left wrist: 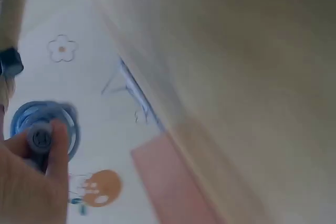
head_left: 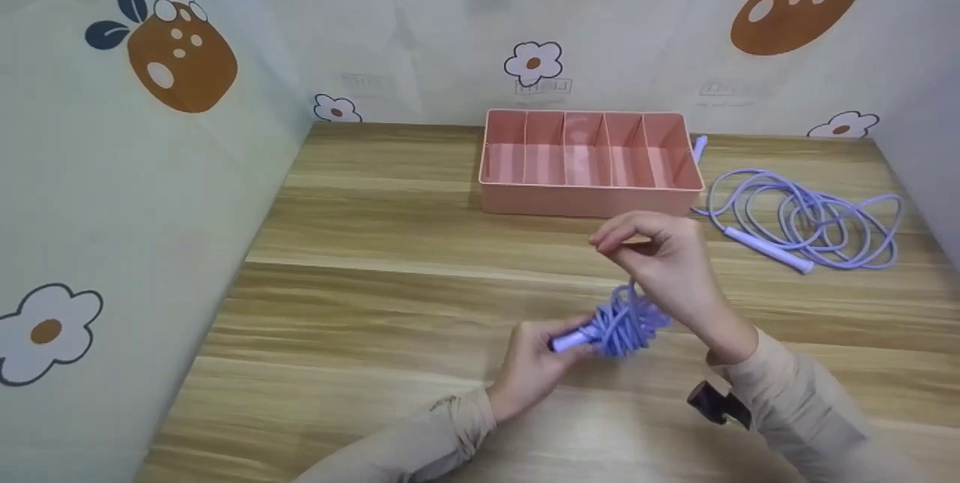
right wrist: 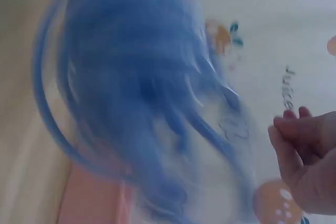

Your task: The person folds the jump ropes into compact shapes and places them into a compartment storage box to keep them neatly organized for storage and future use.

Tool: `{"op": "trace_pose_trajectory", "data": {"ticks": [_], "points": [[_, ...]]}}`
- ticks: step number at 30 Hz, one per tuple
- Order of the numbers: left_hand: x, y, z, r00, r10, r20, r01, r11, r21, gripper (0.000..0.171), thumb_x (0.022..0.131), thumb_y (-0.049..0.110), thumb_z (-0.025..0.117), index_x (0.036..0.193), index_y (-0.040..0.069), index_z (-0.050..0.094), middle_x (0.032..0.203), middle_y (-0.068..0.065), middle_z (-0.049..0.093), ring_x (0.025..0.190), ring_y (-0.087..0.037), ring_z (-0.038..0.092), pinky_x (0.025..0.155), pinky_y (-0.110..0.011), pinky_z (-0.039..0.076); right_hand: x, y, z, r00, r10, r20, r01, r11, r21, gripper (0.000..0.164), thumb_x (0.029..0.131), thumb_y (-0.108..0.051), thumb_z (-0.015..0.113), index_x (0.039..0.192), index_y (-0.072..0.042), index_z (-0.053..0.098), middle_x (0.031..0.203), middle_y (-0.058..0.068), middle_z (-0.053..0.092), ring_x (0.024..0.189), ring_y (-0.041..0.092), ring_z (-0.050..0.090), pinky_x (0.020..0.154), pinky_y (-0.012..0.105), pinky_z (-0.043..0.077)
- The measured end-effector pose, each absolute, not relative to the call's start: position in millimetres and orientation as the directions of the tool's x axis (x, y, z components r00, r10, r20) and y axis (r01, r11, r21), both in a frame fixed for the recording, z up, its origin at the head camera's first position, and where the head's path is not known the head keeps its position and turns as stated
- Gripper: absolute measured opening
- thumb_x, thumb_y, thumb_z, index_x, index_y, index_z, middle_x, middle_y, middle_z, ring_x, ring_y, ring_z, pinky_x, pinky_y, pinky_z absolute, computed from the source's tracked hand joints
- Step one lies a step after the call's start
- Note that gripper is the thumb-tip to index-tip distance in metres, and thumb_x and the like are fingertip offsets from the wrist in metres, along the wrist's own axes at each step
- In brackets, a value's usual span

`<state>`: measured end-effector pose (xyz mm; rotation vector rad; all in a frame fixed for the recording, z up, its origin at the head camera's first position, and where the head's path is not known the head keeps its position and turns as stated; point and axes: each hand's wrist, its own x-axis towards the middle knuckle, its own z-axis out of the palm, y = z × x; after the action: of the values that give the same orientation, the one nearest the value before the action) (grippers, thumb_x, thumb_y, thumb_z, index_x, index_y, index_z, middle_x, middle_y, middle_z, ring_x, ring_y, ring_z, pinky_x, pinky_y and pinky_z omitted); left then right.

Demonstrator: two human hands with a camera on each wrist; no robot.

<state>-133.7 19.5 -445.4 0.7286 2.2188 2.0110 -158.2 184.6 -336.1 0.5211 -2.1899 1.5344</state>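
My left hand (head_left: 534, 363) grips the light purple handle (head_left: 573, 339) of a jump rope. Its purple cord (head_left: 624, 327) is bunched in tangled loops just beyond the fingers. In the left wrist view the handle's round end (left wrist: 41, 137) pokes out between thumb and fingers. Above the bundle is my right hand (head_left: 666, 262), its fingers loosely bent and the fingertips close to the thumb. Nothing shows between them. One loop of cord rises close to its underside; whether they touch is hidden. The right wrist view shows the cord (right wrist: 131, 40) large and blurred, apart from the fingertips.
A pink box (head_left: 592, 200) with several compartments stands at the table's back. Right of it lies another purple jump rope (head_left: 817, 217), loosely coiled, one handle (head_left: 769, 249) in front. Another light purple handle (head_left: 700, 148) shows beside the box. Patterned sheets (head_left: 450, 33) enclose the table.
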Motion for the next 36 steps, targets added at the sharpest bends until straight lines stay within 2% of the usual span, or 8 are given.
{"op": "trace_pose_trajectory", "data": {"ticks": [5,9,18,21,25,30,33,36], "points": [[-150,22,-439,-0.948,0.288,0.137,0.112,-0.101,0.988,0.037,0.073,-0.010,0.066,0.109,-0.010,0.058,0.100,-0.027,0.062,0.075,-0.031,0.065,0.060,-0.027,0.057,-165,200,-333,-0.809,-0.076,0.583,-0.583,0.228,-0.780,0.017,0.075,0.020,0.059,0.085,0.009,0.065,0.089,0.012,0.066,0.085,0.011,0.063,0.071,0.023,0.055],[-153,15,-432,-0.942,0.323,0.090,0.042,-0.154,0.987,0.040,0.072,-0.013,0.065,0.111,-0.013,0.055,0.103,-0.029,0.060,0.084,-0.034,0.065,0.068,-0.027,0.056,-171,218,-334,-0.798,-0.084,0.597,-0.603,0.126,-0.788,0.028,0.078,0.023,0.048,0.101,0.012,0.061,0.102,0.014,0.062,0.093,0.016,0.061,0.082,0.023,0.051],[-150,7,-427,-0.884,0.468,-0.020,-0.140,-0.222,0.965,0.042,0.074,-0.011,0.061,0.114,-0.015,0.050,0.107,-0.030,0.058,0.088,-0.020,0.065,0.076,-0.026,0.054,-172,222,-342,-0.686,-0.343,0.641,-0.723,0.422,-0.547,0.042,0.077,0.022,0.053,0.112,0.000,0.062,0.119,0.015,0.058,0.118,0.024,0.048,0.103,0.029,0.037],[-149,4,-425,-0.851,0.524,-0.027,-0.156,-0.204,0.966,0.042,0.074,-0.011,0.061,0.114,-0.015,0.050,0.108,-0.030,0.057,0.087,-0.016,0.065,0.076,-0.025,0.054,-175,222,-344,-0.660,-0.377,0.650,-0.747,0.424,-0.512,0.039,0.076,0.018,0.057,0.110,-0.002,0.064,0.111,0.012,0.061,0.105,0.019,0.055,0.092,0.023,0.044],[-149,2,-421,-0.793,0.609,-0.003,-0.123,-0.156,0.980,0.041,0.074,-0.011,0.063,0.113,-0.014,0.052,0.106,-0.030,0.058,0.081,-0.009,0.064,0.073,-0.024,0.055,-177,219,-341,-0.629,-0.417,0.656,-0.778,0.324,-0.539,0.029,0.077,0.017,0.058,0.099,0.000,0.067,0.091,0.008,0.062,0.076,0.009,0.053,0.061,0.014,0.043],[-151,-1,-416,-0.670,0.738,0.084,-0.004,-0.116,0.993,0.038,0.072,-0.012,0.065,0.108,-0.015,0.055,0.100,-0.030,0.060,0.075,-0.004,0.063,0.070,-0.027,0.056,-185,210,-333,-0.575,-0.537,0.617,-0.781,0.137,-0.609,0.024,0.079,0.015,0.058,0.094,-0.001,0.068,0.082,0.006,0.060,0.070,0.010,0.050,0.056,0.017,0.041],[-151,-4,-410,-0.588,0.793,0.159,0.040,-0.168,0.985,0.036,0.072,-0.014,0.064,0.106,-0.019,0.054,0.096,-0.034,0.058,0.073,-0.002,0.062,0.068,-0.027,0.056,-193,207,-338,-0.603,-0.565,0.564,-0.719,0.078,-0.691,0.019,0.080,0.014,0.057,0.091,0.002,0.068,0.079,0.006,0.061,0.068,0.009,0.050,0.055,0.017,0.042],[-151,-7,-403,-0.569,0.786,0.241,0.013,-0.284,0.959,0.036,0.072,-0.017,0.061,0.105,-0.023,0.050,0.095,-0.040,0.054,0.072,-0.003,0.062,0.064,-0.023,0.056,-197,206,-354,-0.687,-0.520,0.508,-0.628,0.073,-0.775,0.013,0.082,0.011,0.056,0.089,0.005,0.066,0.074,0.000,0.058,0.061,0.005,0.046,0.049,0.016,0.038]]}}
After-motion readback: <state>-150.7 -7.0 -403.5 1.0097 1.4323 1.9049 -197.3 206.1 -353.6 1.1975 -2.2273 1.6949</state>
